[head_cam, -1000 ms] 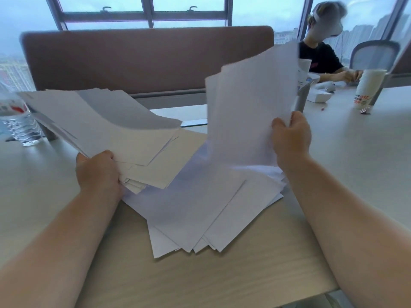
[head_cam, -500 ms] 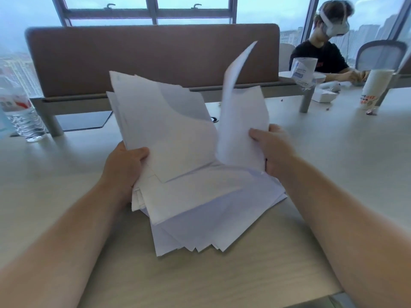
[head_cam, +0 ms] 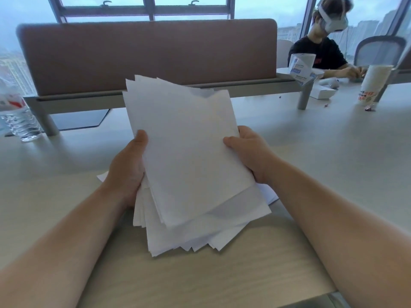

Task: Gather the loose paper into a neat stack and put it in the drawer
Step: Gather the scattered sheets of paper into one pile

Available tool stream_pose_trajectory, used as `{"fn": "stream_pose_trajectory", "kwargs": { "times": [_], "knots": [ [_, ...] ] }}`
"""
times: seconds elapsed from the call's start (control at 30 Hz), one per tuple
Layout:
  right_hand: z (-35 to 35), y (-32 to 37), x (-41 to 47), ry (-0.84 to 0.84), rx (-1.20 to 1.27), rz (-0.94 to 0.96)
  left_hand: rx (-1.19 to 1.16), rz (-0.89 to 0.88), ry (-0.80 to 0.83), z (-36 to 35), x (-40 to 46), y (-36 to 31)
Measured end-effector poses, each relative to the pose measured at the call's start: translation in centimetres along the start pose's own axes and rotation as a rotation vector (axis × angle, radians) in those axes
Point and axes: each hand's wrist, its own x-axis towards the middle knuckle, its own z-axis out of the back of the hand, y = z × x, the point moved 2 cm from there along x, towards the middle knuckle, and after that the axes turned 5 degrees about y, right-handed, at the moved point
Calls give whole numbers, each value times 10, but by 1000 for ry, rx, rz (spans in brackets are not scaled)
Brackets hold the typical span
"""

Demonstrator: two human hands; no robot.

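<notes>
Across the pale, smooth tabletop (head_cam: pixel 333 156) stands a brown padded divider (head_cam: pixel 146 56). Between your hands you hold the paper (head_cam: pixel 191 156), a ragged white sheaf tilted up (corners fanned, lower edges touching the wood-grain surface). Your left hand (head_cam: pixel 126 170) and right hand (head_cam: pixel 249 152) clasp its sides, thumbs on top.

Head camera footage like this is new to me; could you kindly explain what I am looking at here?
There is no machine: a camera worn on a person's head looks down at their own bare hands. The left hand and right hand grip the sides of an uneven stack of white paper sheets, tilted up, with its fanned lower edges near the pale wooden desk. A clear plastic water bottle stands far left, a white paper cup far right, beyond it another seated person.
</notes>
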Motion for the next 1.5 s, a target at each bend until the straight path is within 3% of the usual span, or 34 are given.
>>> {"fn": "stream_pose_trajectory", "kwargs": {
  "times": [0.13,0.3,0.4,0.5,0.6,0.7,0.83,1.0,1.13,1.3,1.5],
  "knots": [
    [-1,4,-3,17,49,63,94,-4,3,1,7,2],
    [12,7,3,-128,92,38,-72,-26,-139,19,16,-7],
    [9,5,1,-61,55,-13,92,65,-196,33,22,-5],
    [3,3,-2,11,-139,-61,424,119,-180,40,23,-3],
    [4,-2,2,-31,-299,-30,579,103,-164,42,22,-6],
    [12,-7,10,-128,-638,75,649,136,-189,46,23,-5],
    [18,-18,18,-30,-1061,-24,415,155,-178,48,26,-6],
    [16,-14,10,24,-1084,26,172,34,-350,53,28,-7],
    [2,-8,-3,168,-1254,-62,-20,82,-386,53,25,-5],
    [-18,4,-19,184,-1297,-79,-150,13,-446,47,24,-5],
    [-32,4,-29,235,-1228,-27,-89,15,-482,48,25,-3]
  ]
}}
